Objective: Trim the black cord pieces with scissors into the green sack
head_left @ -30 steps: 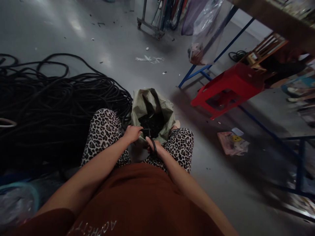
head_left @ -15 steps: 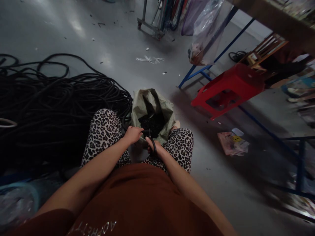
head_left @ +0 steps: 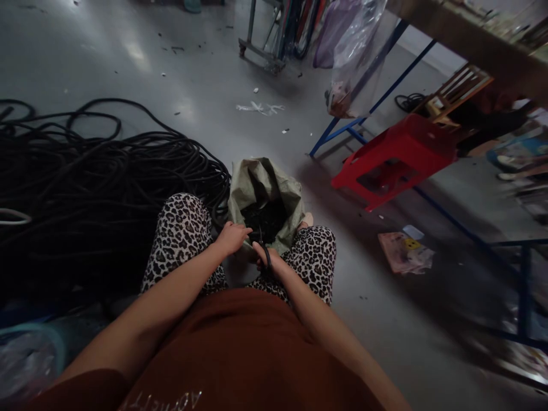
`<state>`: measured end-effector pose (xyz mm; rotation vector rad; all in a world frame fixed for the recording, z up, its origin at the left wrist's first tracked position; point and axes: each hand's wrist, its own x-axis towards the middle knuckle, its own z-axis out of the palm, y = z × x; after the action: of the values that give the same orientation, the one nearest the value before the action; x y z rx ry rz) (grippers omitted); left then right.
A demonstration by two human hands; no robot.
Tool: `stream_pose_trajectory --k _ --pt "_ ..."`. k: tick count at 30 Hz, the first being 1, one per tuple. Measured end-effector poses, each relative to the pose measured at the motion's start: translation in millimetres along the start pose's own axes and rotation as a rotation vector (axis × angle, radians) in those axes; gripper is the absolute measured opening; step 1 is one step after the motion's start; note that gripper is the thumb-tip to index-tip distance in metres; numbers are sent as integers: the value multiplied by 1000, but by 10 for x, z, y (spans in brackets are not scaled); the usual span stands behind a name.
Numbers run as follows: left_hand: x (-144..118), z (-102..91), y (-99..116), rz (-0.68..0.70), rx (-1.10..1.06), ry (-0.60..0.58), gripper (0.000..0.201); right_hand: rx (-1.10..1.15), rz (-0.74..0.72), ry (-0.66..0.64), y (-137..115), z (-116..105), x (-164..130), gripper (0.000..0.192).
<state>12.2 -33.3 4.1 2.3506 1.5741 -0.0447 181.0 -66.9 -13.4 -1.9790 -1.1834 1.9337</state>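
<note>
My left hand (head_left: 232,238) is closed on a black cord (head_left: 254,235), whose end pokes out past the fingertips toward the scissors. In my right hand (head_left: 274,262) is a pair of black-handled scissors (head_left: 268,257), the blades pointing away from me over the sack's near edge. Between my knees stands an open pale green woven sack (head_left: 293,191). Dark pieces (head_left: 265,216) lie inside it, too dim to make out singly. To the left, a large tangled heap of black cord (head_left: 124,160) spreads over the floor and reaches the sack's side.
A red plastic stool (head_left: 394,162) lies tipped at the right, by a blue-legged table (head_left: 454,28). A clear plastic bag (head_left: 355,51) hangs at the table. Packets (head_left: 402,251) lie on the floor at right. A light-blue tub (head_left: 60,342) stands at lower left.
The view has shifted slightly. Both hands keep nearly the same place over the sack's near edge, still holding the cord and the scissors.
</note>
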Motion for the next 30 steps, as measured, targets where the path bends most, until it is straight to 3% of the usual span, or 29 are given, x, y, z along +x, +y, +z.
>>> stream_pose_trajectory --k 8,30 --pt "13 24 -21 -4 -5 7 28 81 3 -7 11 8 -84 52" --pt "55 103 -56 -120 -154 -22 29 -73 -56 66 -3 -28 -104 50"
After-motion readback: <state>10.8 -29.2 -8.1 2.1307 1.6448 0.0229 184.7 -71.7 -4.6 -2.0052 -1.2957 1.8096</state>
